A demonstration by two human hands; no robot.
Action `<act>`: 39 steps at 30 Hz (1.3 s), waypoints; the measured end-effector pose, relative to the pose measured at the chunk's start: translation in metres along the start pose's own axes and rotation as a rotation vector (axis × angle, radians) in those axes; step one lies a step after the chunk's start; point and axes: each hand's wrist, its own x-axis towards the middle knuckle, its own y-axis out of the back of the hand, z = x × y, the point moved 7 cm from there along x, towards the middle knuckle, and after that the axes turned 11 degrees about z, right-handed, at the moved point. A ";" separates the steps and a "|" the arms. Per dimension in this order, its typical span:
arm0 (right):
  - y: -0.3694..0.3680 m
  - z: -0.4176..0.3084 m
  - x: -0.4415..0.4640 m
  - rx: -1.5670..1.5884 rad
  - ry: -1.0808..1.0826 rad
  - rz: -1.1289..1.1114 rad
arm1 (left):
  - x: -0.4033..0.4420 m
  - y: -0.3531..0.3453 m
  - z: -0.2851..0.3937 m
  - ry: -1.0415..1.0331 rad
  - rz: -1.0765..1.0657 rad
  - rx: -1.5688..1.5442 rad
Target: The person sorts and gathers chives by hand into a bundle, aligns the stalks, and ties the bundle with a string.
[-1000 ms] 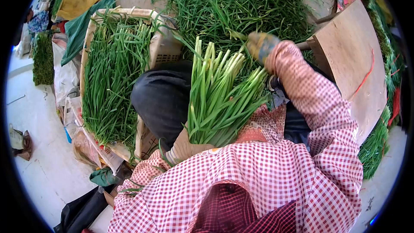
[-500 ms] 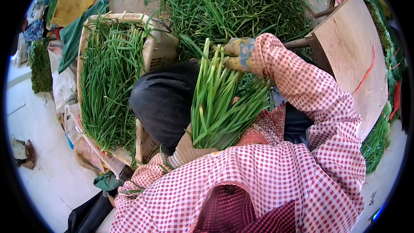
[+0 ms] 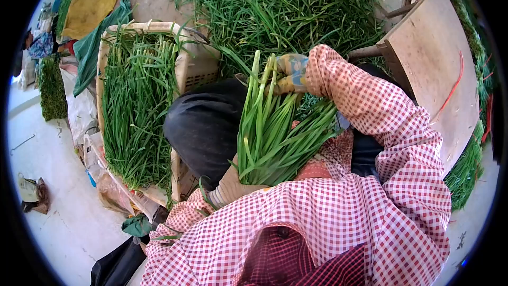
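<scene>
A loose bunch of garlic chives [image 3: 275, 137] lies across my lap, pale stem ends pointing away from me and green leaves fanning toward my shirt. My left hand [image 3: 233, 184], in a light knitted glove, is at the leafy end and supports the bunch, its fingers mostly hidden beneath the leaves. Up at the stem ends, my right hand [image 3: 290, 73] wears a yellowish glove with a blue patterned band. Its fingers are closed on some of the stems. A few stems stick up just left of those fingers.
On my left stands a pale plastic basket [image 3: 181, 69] filled with chives [image 3: 140, 111]. A large heap of chives [image 3: 280, 10] covers the floor ahead. To my right is a tilted wooden board [image 3: 436, 63] with a red string [image 3: 454, 87] on it. A green cloth [image 3: 100, 45] lies beyond the basket.
The right hand has shifted slightly left along the stem ends, keeping its fingers closed. The left hand still supports the leaves. The whole view has moved a little.
</scene>
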 end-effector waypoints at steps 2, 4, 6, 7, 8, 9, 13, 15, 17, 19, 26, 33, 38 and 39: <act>0.004 0.006 0.003 -0.252 0.152 0.065 | 0.006 0.010 -0.019 -0.010 -0.028 0.067; 0.001 0.025 0.013 -0.378 0.152 0.067 | 0.005 0.010 -0.019 -0.017 -0.052 0.136; 0.000 0.026 0.010 -0.415 0.084 0.084 | 0.002 0.002 0.003 0.051 0.011 -0.100; 0.000 0.024 0.010 -0.414 0.084 0.078 | 0.002 0.000 0.009 0.054 0.015 -0.103; 0.005 0.022 0.012 -0.435 0.090 0.142 | 0.003 -0.001 0.013 0.037 0.019 -0.001; 0.010 0.021 0.014 -0.456 0.099 0.207 | 0.003 0.000 0.015 0.018 0.023 0.102; 0.068 0.060 0.054 -0.461 -0.298 0.370 | -0.006 0.009 0.001 0.006 0.044 -0.068; 0.127 0.080 0.046 -0.846 -0.066 0.716 | -0.009 0.007 0.005 -0.002 0.043 -0.077; 0.177 0.111 0.021 -0.703 -0.288 0.943 | -0.011 0.007 0.010 0.011 0.060 -0.079; 0.201 0.131 0.017 -0.884 -0.207 1.111 | -0.012 0.006 0.012 0.028 0.078 -0.089; -0.001 -0.058 -0.070 -0.521 0.625 0.065 | 0.009 -0.034 0.056 0.281 0.062 -0.195; -0.112 -0.034 -0.073 -0.730 0.543 0.223 | -0.011 -0.013 0.029 0.077 -0.019 -0.107; -0.100 -0.050 -0.087 -0.078 0.432 0.122 | -0.022 -0.016 0.032 -0.025 -0.004 0.076; -0.080 -0.054 -0.094 0.321 0.252 0.150 | -0.024 -0.014 0.030 -0.030 -0.017 0.093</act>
